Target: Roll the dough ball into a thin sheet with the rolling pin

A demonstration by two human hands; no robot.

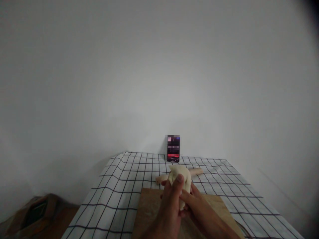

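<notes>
A pale lump of dough (183, 172) is held up above a wooden board (147, 209). My left hand (171, 196) is closed around its near left side, the thumb pressed on the dough. From the right, my right hand (193, 199) grips the lower part, its fingers close to the left hand. Part of the dough hangs down between the two palms. Behind the dough, a wooden rolling pin (197, 171) lies on the cloth, its middle hidden by the dough and hands.
A black-and-white checked cloth (112, 196) covers the table. At its far edge a phone (173, 149) stands upright against the white wall. A thin curved rim (243, 229) shows at the board's right edge. Low at the left is a brownish object (37, 212) with a dark panel.
</notes>
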